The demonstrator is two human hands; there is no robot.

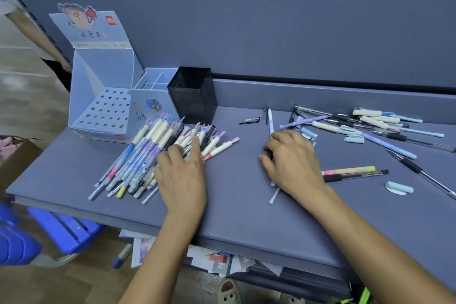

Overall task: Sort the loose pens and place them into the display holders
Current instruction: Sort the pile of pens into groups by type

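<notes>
The left hand (182, 173) rests, fingers spread, on the pen pile (145, 155) at the bench (234, 210) left; the right hand (293, 163) curls its fingers around a white pen (270, 121).

The desk (234, 205) and the wall (271, 20) are one slate blue-grey. The display box (106, 111) is pale blue, dotted with rows of round holes and printed with cartoon figures and a small red logo. The mesh cup (192, 94) is black. The piled pens (158, 153) mix cream, lilac and light blue with touches of pink and yellow. The scattered pens (370, 126) are cream, light blue, lilac and black. One marker (348, 170) fades from pink to yellow. The stool (61, 229) is bright blue.
</notes>
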